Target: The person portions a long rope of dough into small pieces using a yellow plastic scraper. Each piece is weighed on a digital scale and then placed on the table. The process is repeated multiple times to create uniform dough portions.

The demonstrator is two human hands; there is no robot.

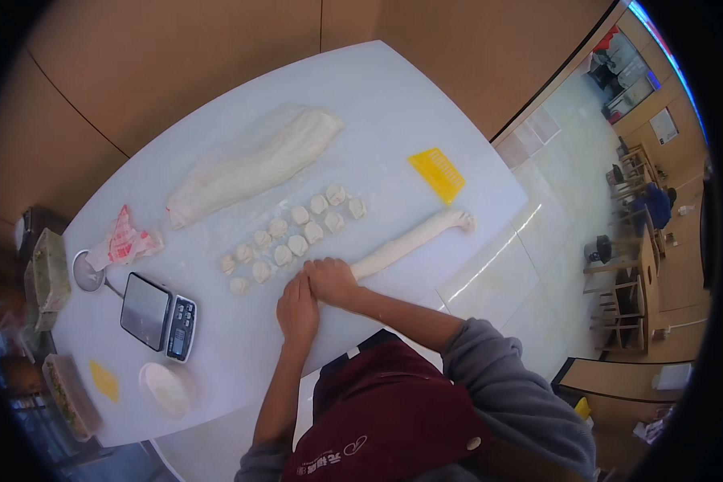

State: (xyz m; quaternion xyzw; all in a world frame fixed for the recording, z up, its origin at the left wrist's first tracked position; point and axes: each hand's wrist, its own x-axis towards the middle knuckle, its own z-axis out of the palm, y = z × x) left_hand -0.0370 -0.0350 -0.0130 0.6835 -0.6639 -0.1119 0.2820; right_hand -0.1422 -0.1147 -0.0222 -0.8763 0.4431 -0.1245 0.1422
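A long rope of dough [403, 244] lies on the white table [385, 78], and my right hand [332, 282] closes around its near left end. Close against it, my left hand [298, 307] has its fingers together at the same end; whether it grips dough is hidden. Two rough rows of small dough pieces [297, 244] sit just beyond my hands. Farther back lies a thick log of dough [259, 162], partly under what looks like clear plastic. A yellow plastic dough scraper [440, 175] rests beyond the rope's far end.
To the left are a digital kitchen scale [156, 316], a metal strainer [88, 272], a crumpled red-and-white plastic bag [126, 241] and a white bowl [165, 388]. A second yellow scraper [103, 381] lies near containers [69, 397] at the left edge. A wooden wall [217, 36] borders the back.
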